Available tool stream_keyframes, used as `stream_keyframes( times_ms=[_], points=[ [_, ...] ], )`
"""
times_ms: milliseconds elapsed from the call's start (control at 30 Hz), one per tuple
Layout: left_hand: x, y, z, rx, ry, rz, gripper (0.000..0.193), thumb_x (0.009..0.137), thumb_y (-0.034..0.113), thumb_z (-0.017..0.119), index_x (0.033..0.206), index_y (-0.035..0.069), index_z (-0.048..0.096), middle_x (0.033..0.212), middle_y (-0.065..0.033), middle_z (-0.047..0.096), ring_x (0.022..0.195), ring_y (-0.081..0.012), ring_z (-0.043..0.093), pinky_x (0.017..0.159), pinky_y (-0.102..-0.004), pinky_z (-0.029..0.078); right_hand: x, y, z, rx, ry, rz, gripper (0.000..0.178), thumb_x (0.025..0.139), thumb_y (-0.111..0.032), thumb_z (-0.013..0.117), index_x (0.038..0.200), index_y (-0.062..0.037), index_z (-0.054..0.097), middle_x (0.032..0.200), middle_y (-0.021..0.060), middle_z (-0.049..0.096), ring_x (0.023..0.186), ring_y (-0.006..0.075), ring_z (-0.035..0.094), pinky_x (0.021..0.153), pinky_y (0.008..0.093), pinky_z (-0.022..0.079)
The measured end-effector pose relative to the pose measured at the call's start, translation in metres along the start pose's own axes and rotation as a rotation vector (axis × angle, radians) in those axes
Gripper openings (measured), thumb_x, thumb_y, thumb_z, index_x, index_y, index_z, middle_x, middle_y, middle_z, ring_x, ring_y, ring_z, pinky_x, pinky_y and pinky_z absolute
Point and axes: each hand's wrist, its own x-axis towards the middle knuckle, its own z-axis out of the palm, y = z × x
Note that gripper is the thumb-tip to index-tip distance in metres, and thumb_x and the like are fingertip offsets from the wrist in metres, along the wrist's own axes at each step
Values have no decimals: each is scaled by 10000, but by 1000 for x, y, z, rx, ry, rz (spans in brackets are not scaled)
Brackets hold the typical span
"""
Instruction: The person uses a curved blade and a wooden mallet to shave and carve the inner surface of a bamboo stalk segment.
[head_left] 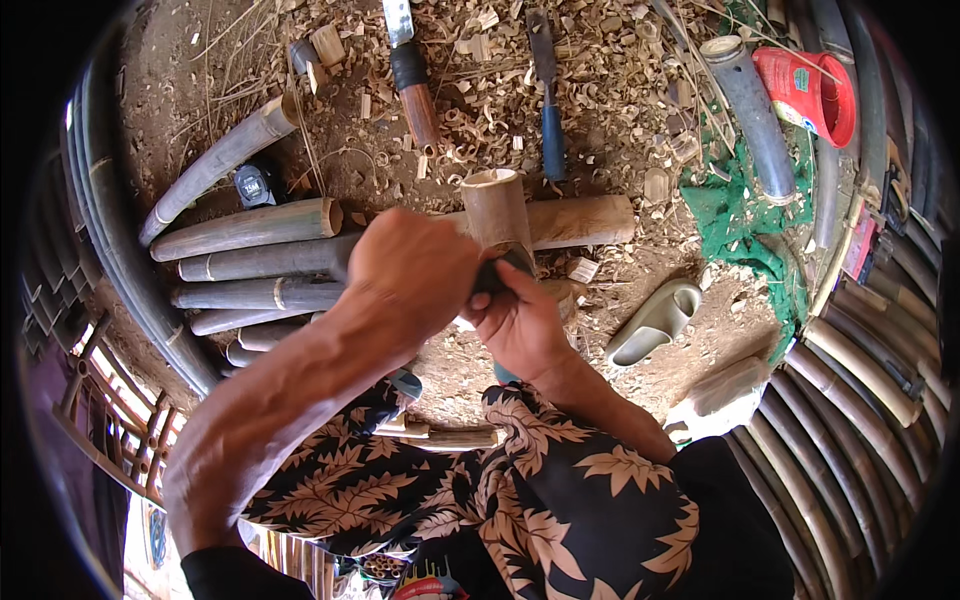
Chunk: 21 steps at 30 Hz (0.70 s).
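Observation:
Over the middle of the ground my left hand is closed in a fist, a little blurred. Whatever it grips is hidden under its fingers. Beside it my right hand closes thumb and fingers on a dark piece, whose kind I cannot make out. Just beyond both hands is a short pale bamboo section with its cut end showing. Behind that section lies a longer brown length of bamboo, partly covered by it and by my left hand.
Several bamboo poles lie at left near a tape measure. Ahead are a wooden-handled knife and a blue-handled chisel among shavings. Rightward are a sandal, green netting, a red tub and stacked bamboo.

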Motion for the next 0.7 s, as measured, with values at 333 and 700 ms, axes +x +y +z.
stream_keyframes(
  times_ms=[333, 700],
  points=[
    [8, 7, -24, 142, -116, 52, 124, 805, 199, 653, 891, 141, 722, 846, -56, 708, 807, -198, 691, 680, -342, 533, -1, -2, -3, 128, -77, 100, 293, 993, -319, 466, 1137, -87, 572, 965, 60, 641, 698, 173, 613, 714, 377, 538],
    [-39, 72, 141, -907, 62, -257, 287, 751, 326, 668, 885, 75, 633, 738, -184, 662, 702, -374, 657, 687, -456, 531, -35, -6, -37, -1546, 351, -109, 285, 927, -248, 549, 975, 16, 644, 832, 148, 648, 585, 252, 586, 589, 348, 501]
  ],
)
